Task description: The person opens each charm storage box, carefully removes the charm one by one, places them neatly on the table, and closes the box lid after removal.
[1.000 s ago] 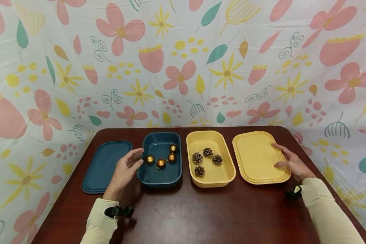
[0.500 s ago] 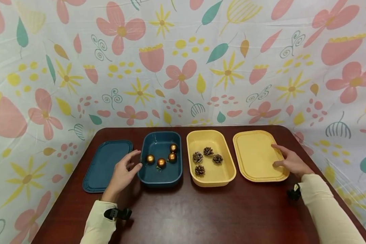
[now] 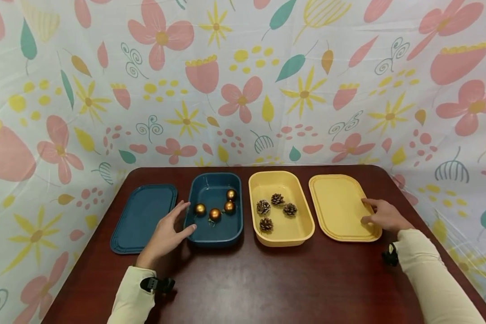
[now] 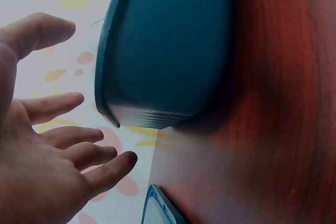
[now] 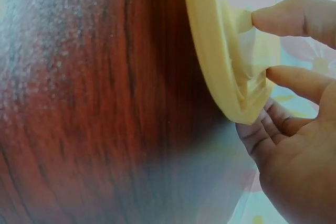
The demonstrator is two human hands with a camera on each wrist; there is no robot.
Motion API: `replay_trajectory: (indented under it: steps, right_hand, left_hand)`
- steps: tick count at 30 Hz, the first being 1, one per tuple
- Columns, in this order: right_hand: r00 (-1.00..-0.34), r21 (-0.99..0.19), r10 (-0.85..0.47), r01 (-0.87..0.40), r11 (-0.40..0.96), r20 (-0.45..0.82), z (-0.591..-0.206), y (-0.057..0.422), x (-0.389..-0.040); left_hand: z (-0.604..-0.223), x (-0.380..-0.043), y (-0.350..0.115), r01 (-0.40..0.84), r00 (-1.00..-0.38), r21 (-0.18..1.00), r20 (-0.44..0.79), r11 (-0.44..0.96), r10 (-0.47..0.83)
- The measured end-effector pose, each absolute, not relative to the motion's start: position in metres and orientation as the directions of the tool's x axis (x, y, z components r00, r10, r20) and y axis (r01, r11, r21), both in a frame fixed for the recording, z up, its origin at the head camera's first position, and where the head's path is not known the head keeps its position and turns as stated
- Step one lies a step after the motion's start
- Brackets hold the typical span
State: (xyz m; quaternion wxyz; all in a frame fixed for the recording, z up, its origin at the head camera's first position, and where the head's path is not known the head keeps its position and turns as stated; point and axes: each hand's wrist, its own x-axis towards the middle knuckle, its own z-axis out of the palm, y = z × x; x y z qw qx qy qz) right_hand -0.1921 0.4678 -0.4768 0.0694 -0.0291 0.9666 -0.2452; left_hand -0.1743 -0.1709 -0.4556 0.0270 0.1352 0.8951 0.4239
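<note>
My left hand [image 3: 166,236] hovers at the left side of a blue container [image 3: 214,243], fingers spread and thumb over its near-left rim. In the left wrist view a gap shows between the fingers and the blue container [image 4: 168,40]. Several gold ball ornaments [image 3: 214,214] lie inside it. On the far right, my right hand [image 3: 386,216] grips the right edge of a yellow lid [image 3: 340,207]. The right wrist view shows thumb and forefinger on top of the yellow lid [image 5: 210,51], with the other fingers curled at its edge.
A yellow container [image 3: 283,242] with several pinecones [image 3: 277,199] stands between the blue container and the yellow lid. A blue lid [image 3: 141,216] lies at the left of the dark red-brown table [image 3: 275,288]. Behind hangs a flower-patterned cloth [image 3: 243,67].
The yellow lid's near-right corner has shifted slightly left with my right hand. My left thumb has spread away from the fingers, toward the blue container's rim.
</note>
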Motion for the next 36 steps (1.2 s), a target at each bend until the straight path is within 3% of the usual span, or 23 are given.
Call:
replay_trajectory:
  steps: [13, 20, 27, 36]
  right_hand:
    - [-0.988, -0.494, -0.093, -0.021, 0.869, -0.121, -0.478, 0.466, -0.192]
    - [-0.991, -0.445, -0.137, -0.121, 0.887, -0.004, -0.464, 0.457, -0.196]
    - [-0.982, -0.401, -0.126, -0.173, 0.9, 0.141, -0.428, 0.424, -0.205]
    - [-0.966, -0.492, -0.171, -0.246, 0.835, 0.193, -0.379, 0.35, -0.212]
  left_hand:
    - [-0.461, -0.173, -0.174, 0.215, -0.959, 0.784, 0.057, 0.583, 0.278]
    - [-0.463, -0.172, -0.175, 0.209, -0.956, 0.8, 0.045, 0.563, 0.29]
    - [-0.467, -0.171, -0.178, 0.178, -0.956, 0.829, 0.019, 0.53, 0.292]
    - [-0.474, -0.172, -0.183, 0.128, -0.953, 0.841, -0.043, 0.526, 0.301]
